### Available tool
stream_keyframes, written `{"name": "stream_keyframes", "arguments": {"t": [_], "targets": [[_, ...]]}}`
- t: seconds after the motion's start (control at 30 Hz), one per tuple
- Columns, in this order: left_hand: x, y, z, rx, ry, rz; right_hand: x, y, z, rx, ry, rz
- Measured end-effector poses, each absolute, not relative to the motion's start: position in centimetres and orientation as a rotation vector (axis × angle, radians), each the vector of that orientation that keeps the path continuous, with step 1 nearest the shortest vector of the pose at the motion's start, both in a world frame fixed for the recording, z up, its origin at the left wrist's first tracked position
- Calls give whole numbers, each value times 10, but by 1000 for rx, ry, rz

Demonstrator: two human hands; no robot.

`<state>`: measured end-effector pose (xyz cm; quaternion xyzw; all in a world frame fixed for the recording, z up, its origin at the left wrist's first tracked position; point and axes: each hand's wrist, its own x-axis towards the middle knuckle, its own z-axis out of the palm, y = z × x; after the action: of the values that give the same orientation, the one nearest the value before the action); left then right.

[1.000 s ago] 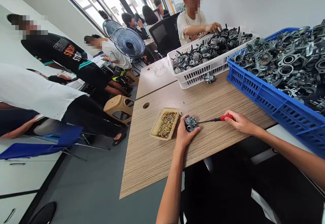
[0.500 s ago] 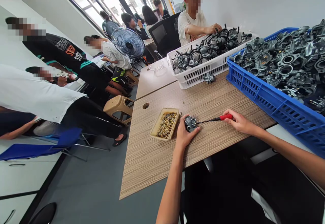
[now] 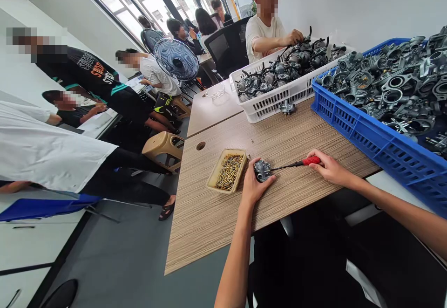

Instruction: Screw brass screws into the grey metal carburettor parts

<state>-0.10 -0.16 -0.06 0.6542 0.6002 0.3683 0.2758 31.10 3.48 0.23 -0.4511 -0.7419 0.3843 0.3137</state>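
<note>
My left hand [image 3: 254,184] is closed around a small grey metal carburetor [image 3: 262,170], held down on the wood-grain table [image 3: 206,224]. In my right hand [image 3: 330,170] is a screwdriver [image 3: 310,160] with a red handle and a dark shaft. The shaft points left and its tip meets the right side of the carburetor; the exact contact is too small to make out. Just left of my left hand stands a shallow cream tub [image 3: 209,182] full of small brass-coloured pieces [image 3: 228,172].
A blue crate [image 3: 377,145] heaped with carburetor bodies stands at the right. Behind is a white basket [image 3: 258,110] of carburetors, with one carburetor [image 3: 287,107] beside it on the table. A co-worker's hand [image 3: 294,37] reaches into the basket. Other people stand and sit at left.
My hands, the carburetor and the screwdriver hold almost the same place. At left, the person in white has shifted and one foot has moved closer to the table.
</note>
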Motion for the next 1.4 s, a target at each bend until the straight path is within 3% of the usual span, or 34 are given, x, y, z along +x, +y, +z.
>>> {"name": "stream_keyframes", "arguments": {"t": [1.4], "targets": [[1,-2,2,1740,1642,1000,311,32,3,-1265,-2065,1024]]}}
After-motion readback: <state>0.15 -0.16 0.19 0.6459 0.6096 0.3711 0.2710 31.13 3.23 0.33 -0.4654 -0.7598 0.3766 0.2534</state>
